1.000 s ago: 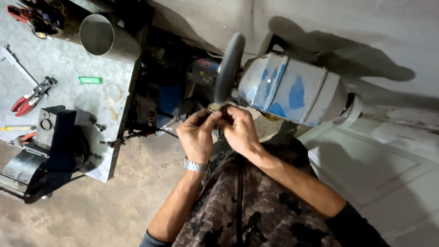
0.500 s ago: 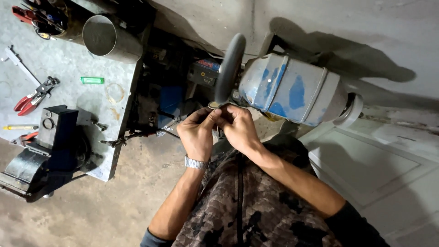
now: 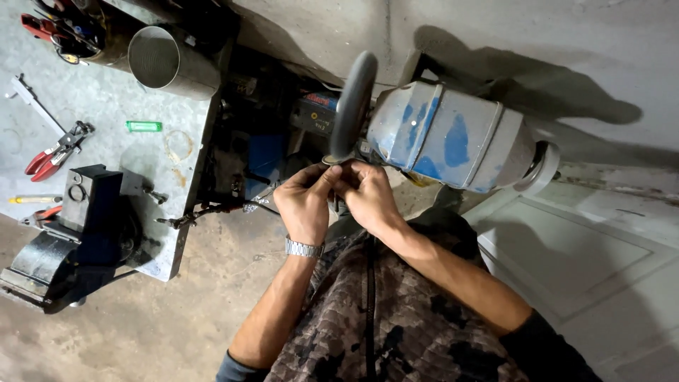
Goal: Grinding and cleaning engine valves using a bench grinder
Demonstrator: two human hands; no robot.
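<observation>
Basically mid-grind: left hand (image 3: 305, 205) and right hand (image 3: 368, 198) both pinch a small metal piece (image 3: 330, 161) against the grinding wheel (image 3: 351, 105), far from finished I'd say.

A gray metal workbench (image 3: 106, 141) stands on a dusty concrete floor (image 3: 141, 332). A pale wall (image 3: 552, 42) shows dark shadows. A white panel (image 3: 601, 269) lies on the right
</observation>
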